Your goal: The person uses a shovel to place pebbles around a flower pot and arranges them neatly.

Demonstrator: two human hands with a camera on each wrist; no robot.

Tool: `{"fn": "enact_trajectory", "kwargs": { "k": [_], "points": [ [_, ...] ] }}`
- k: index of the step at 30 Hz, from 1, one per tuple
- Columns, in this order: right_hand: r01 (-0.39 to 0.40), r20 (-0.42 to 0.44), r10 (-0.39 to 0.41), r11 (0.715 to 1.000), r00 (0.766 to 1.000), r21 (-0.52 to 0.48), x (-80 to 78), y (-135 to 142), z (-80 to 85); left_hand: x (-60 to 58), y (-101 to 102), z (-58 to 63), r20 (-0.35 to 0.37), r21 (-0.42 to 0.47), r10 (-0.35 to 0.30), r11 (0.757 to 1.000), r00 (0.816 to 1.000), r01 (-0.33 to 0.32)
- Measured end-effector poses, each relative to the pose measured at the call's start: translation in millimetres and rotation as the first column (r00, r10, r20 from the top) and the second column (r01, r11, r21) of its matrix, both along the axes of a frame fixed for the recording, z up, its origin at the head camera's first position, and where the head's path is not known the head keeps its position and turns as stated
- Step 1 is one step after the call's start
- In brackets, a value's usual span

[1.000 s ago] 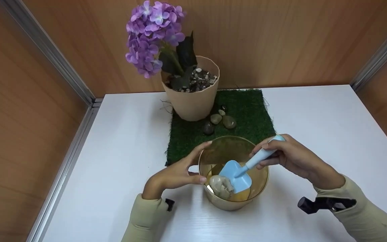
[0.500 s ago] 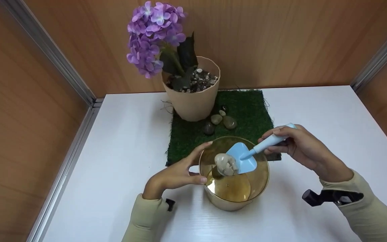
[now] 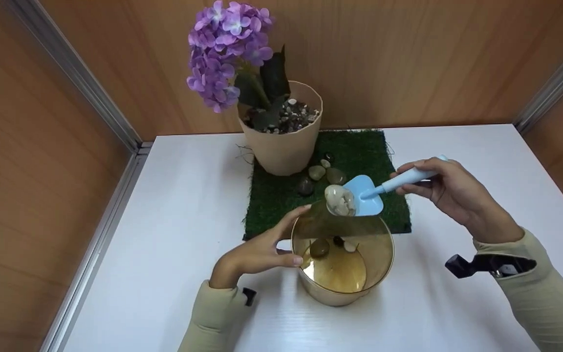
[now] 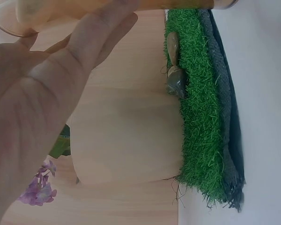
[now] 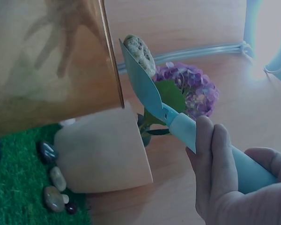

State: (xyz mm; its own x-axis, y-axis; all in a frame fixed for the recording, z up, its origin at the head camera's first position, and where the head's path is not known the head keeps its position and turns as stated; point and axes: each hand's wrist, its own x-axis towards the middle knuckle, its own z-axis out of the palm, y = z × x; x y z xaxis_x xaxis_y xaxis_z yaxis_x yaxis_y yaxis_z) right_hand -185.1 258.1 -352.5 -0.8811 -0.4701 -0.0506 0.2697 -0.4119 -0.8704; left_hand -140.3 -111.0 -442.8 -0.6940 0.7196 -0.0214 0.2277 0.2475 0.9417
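Note:
In the head view my right hand grips the pale blue handle of a toy shovel. On its blade rests a pale, glossy stone, above the far rim of an amber see-through container. The right wrist view shows the same stone on the tilted blade. My left hand touches the container's left wall, thumb and fingers spread; they show through the wall in the right wrist view. Brown, dark and pale pebble-like shapes appear near the container's bottom.
Behind the container lies a green turf mat with several pebbles. A beige pot holding a purple flower stands on it. Wood-pattern panels enclose the white table.
My right hand has raised the shovel and stone from inside the container up to its far rim, moving away and rightward. My left hand stays at the container.

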Motion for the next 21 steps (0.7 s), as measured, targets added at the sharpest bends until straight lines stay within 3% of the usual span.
{"fn": "enact_trajectory", "kwargs": {
  "k": [7, 13, 21],
  "points": [
    [0.095, 0.036, -0.095, 0.995, 0.995, 0.008, -12.9, 5, 0.2, -0.2, 0, 0.7, -0.019, 0.001, -0.002, 1.000, 1.000, 0.002],
    [0.198, 0.098, -0.195, 0.980, 0.976, -0.019, -23.3, 11, -5.4, -0.2, 0, 0.7, -0.020, 0.011, -0.011, 1.000, 1.000, 0.011],
    [0.299, 0.170, -0.292, 0.954, 0.941, -0.013, -36.2, 16, -19.0, -0.5, 0, -0.4, 0.054, 0.056, -0.023, 0.998, 0.998, 0.020]
  ]
}}
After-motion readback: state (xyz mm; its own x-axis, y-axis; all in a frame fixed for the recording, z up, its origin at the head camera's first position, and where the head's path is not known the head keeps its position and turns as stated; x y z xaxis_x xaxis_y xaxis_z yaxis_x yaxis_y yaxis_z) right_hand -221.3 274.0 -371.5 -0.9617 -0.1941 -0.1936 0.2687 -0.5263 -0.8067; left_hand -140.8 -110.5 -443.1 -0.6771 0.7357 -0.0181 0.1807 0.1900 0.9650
